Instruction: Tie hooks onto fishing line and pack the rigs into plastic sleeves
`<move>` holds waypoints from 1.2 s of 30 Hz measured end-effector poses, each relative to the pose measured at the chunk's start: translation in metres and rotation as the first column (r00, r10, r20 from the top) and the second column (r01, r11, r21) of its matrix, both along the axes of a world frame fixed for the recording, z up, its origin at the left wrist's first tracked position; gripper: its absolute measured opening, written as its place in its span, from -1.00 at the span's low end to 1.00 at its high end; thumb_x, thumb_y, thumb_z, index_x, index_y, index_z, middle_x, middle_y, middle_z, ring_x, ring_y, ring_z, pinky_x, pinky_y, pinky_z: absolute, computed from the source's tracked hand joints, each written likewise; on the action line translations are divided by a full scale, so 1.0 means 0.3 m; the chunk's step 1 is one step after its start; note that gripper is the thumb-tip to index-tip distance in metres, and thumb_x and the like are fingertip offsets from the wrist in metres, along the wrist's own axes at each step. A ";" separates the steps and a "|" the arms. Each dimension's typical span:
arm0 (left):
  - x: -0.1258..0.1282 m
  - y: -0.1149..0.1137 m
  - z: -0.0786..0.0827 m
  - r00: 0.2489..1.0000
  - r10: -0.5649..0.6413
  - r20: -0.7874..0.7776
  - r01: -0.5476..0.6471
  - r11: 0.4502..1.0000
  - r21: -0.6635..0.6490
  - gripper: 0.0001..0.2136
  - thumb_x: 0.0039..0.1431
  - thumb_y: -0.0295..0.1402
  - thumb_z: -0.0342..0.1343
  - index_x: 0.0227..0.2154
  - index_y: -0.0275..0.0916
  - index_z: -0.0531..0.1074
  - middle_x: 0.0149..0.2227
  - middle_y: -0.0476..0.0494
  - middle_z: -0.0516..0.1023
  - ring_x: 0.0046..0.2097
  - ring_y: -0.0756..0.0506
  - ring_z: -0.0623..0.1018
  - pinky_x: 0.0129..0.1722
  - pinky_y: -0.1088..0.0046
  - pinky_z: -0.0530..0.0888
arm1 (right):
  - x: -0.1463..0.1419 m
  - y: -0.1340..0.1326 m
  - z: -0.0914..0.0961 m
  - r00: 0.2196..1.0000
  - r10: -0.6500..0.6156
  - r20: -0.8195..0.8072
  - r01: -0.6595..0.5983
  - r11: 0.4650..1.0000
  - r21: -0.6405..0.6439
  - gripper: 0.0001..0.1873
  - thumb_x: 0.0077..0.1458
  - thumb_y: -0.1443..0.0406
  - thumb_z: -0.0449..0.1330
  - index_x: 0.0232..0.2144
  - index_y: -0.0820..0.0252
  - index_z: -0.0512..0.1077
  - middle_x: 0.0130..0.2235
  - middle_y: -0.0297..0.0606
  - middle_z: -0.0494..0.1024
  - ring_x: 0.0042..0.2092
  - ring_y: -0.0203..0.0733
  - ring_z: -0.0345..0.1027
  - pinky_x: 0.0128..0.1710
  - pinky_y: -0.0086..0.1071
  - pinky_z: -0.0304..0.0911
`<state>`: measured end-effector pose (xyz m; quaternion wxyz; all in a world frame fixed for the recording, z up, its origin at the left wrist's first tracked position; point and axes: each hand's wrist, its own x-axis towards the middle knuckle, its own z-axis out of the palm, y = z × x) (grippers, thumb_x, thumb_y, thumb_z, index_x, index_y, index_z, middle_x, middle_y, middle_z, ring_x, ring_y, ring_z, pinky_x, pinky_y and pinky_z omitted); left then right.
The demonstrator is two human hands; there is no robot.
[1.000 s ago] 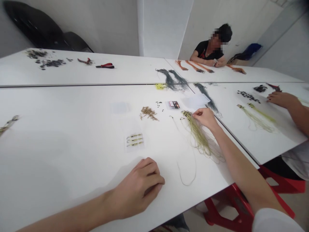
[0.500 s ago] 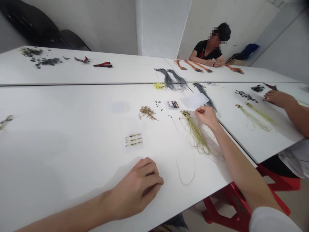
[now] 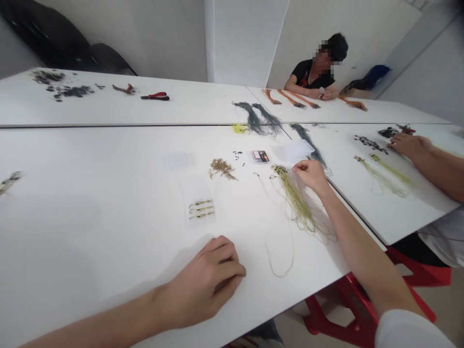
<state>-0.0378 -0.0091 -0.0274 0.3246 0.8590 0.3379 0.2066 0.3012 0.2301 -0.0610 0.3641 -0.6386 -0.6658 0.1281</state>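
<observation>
My left hand (image 3: pixel 215 278) rests on the white table near its front, fingers curled and thumb against the forefinger; nothing shows in it. With thumb and forefinger pinched, my right hand (image 3: pixel 311 175) holds the end of a thin fishing line at the head of a yellow-green bundle of fishing lines (image 3: pixel 299 203). One loose fishing line (image 3: pixel 292 251) curves across the table left of that bundle. Beyond my left hand lies a clear plastic box (image 3: pixel 201 223) with several hooked rigs in it. A pile of small brass-coloured parts (image 3: pixel 222 168) sits further back.
A labelled small box (image 3: pixel 259 156) and a clear sheet (image 3: pixel 295 151) lie behind the bundle. Grey line bundles (image 3: pixel 259 118) cross the table seam. At right, a co-worker's hands (image 3: pixel 408 144) are near black parts (image 3: pixel 371 144). Another person (image 3: pixel 311 79) sits at the far side.
My hands stay where they were. The co-worker's hand at right has shifted a little left, and a second hand now shows beside it, near the red-handled tool.
</observation>
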 end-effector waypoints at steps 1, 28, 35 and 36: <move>0.000 0.000 0.000 1.000 0.000 -0.003 0.000 1.000 0.001 -0.81 0.26 -0.54 -0.05 -0.25 -0.23 0.46 -0.33 -0.13 0.38 -0.18 -0.09 0.35 -0.13 0.30 0.35 | 0.002 0.000 -0.001 1.000 -0.004 -0.009 0.004 1.000 0.002 -0.83 -0.17 0.25 0.23 -0.57 0.26 0.53 -0.55 -0.20 0.53 -0.46 -0.13 0.36 -0.34 -0.26 0.23; -0.007 0.016 0.013 0.969 0.157 0.193 -0.156 0.988 -0.020 -0.82 0.28 -0.49 -0.03 -0.20 -0.21 0.46 -0.29 -0.13 0.46 -0.22 -0.06 0.46 -0.22 0.40 0.43 | -0.270 -0.365 0.335 0.460 0.437 -0.773 -0.724 0.689 -0.041 -0.74 0.02 0.05 0.25 -0.38 0.04 0.33 -0.64 -0.44 0.22 -0.59 -0.29 0.03 -0.57 -0.36 -0.06; -0.044 0.039 0.063 0.759 0.544 0.358 -0.577 0.817 -0.018 -0.86 0.24 -0.35 0.10 -0.16 -0.22 0.43 -0.23 -0.12 0.48 -0.17 -0.07 0.45 -0.13 0.33 0.38 | -0.512 -0.489 0.260 0.307 0.384 -0.871 -0.938 0.280 -0.207 -0.76 0.11 0.16 0.25 -0.38 0.22 0.37 -0.55 -0.37 0.36 -0.50 -0.35 0.17 -0.51 -0.43 0.05; -0.046 0.040 0.065 0.750 0.549 0.369 -0.580 0.814 -0.033 -0.87 0.23 -0.34 0.12 -0.19 -0.23 0.44 -0.24 -0.11 0.47 -0.18 -0.07 0.45 -0.13 0.34 0.39 | -0.518 -0.494 0.252 0.302 0.370 -0.878 -0.939 0.272 -0.208 -0.77 0.11 0.17 0.25 -0.38 0.23 0.37 -0.55 -0.38 0.35 -0.50 -0.35 0.17 -0.51 -0.44 0.05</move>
